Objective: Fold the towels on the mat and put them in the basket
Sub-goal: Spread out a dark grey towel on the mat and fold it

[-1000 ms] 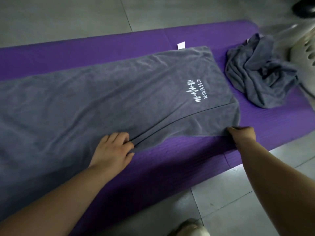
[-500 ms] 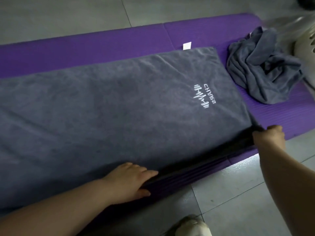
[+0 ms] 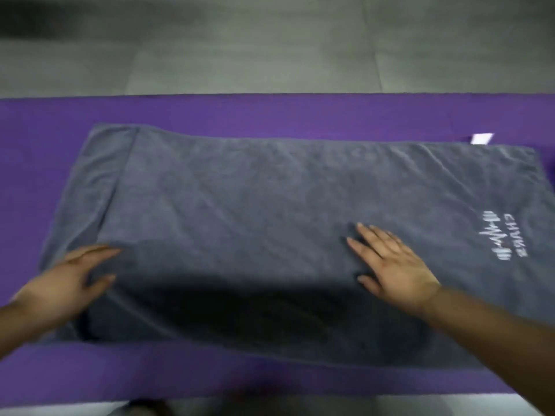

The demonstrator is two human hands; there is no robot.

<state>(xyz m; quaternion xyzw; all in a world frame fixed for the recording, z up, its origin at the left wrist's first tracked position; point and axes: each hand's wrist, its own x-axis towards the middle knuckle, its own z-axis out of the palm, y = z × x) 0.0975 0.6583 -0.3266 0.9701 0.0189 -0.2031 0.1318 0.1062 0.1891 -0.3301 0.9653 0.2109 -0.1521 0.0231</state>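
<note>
Letting go of the near edge they were gripping half a second ago, the left hand (image 3: 67, 280) and the right hand (image 3: 393, 265) are now lying on top of the grey towel (image 3: 255, 199). Both hands are pressing palm down with fingers straight and spread, holding nothing. The towel is lying flat along the purple mat (image 3: 270, 114), its upper layer stopping short at the left end and leaving a strip of the lower layer showing. The left hand is resting near that end, the right nearer the white logo (image 3: 495, 235). A white label (image 3: 482, 138) is sticking out at the far right corner. Grey floor (image 3: 270, 49) is showing beyond the mat.
</note>
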